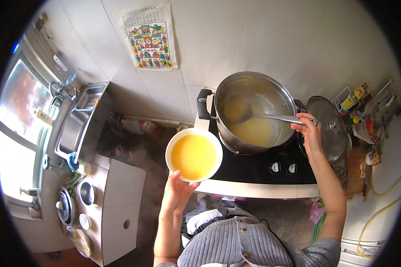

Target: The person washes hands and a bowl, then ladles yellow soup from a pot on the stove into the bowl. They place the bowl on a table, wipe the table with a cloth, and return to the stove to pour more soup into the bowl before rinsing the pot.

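A white bowl (169, 157) nearly full of yellow liquid is in my left hand (179, 192), thumb on its rim. It is held in the air just left of the black gas stove (254, 173). My right hand (309, 131) grips the handle end of a metal ladle (275, 117). The ladle's head (242, 108) is inside a large stainless steel pot (234, 135), above or in the pale yellow liquid (254, 131) at its bottom. Whether it touches the liquid is hard to tell. The pot stands on the stove, its dark handles at left and right.
A glass lid (329, 133) lies right of the pot. Beyond it are a wooden board (356, 170) and a rack with condiment bottles (359, 91). At left are a steel sink (74, 131) and a counter (98, 213) with a small metal pot (87, 193) and a white cup (85, 221).
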The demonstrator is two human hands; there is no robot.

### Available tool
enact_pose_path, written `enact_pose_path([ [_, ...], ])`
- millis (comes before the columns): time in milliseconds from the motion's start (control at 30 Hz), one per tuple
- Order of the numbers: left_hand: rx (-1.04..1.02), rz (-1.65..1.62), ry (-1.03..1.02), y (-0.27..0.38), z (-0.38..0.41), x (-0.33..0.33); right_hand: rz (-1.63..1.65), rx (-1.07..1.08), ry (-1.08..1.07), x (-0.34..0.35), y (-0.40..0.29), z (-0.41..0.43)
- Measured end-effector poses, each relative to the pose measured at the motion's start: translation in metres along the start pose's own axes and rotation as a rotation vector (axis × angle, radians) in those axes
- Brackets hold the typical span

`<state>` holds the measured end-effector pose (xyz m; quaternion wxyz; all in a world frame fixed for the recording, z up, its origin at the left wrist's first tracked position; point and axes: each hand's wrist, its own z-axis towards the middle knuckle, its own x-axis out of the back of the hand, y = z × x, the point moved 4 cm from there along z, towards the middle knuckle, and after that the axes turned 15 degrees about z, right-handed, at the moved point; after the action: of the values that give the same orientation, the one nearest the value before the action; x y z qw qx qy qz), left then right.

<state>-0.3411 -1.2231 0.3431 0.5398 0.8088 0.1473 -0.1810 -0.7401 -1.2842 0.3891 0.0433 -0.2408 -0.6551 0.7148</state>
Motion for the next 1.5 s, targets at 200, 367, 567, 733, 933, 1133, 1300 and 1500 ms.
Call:
enact_pose_path([
  [200, 0.012, 0.035, -0.119, 0.017, 0.014, -0.027, 0.097, 0.084, 0.133, 0.016, -0.029, -0.019],
  [367, 0.035, 0.030, -0.277, 0.029, 0.030, -0.060, 0.140, 0.159, 0.158, 0.028, -0.089, -0.036],
  [567, 0.070, 0.066, -0.344, 0.031, 0.056, -0.099, 0.162, 0.209, 0.161, 0.037, -0.178, -0.052],
  [733, 0.084, 0.026, -0.396, 0.024, 0.071, -0.132, 0.098, 0.321, 0.090, 0.025, -0.231, -0.080],
  [933, 0.108, -0.016, -0.458, 0.017, 0.079, -0.155, -0.039, 0.409, 0.154, 0.013, -0.227, -0.111],
  [1133, 0.116, -0.039, -0.526, 0.012, 0.084, -0.158, -0.134, 0.507, 0.155, 0.008, -0.219, -0.137],
  [1300, 0.131, -0.056, -0.519, 0.010, 0.084, -0.156, -0.159, 0.624, 0.248, 0.008, -0.226, -0.150],
  [1500, 0.140, -0.037, -0.453, 0.014, 0.080, -0.152, -0.165, 0.620, 0.206, 0.003, -0.220, -0.153],
])
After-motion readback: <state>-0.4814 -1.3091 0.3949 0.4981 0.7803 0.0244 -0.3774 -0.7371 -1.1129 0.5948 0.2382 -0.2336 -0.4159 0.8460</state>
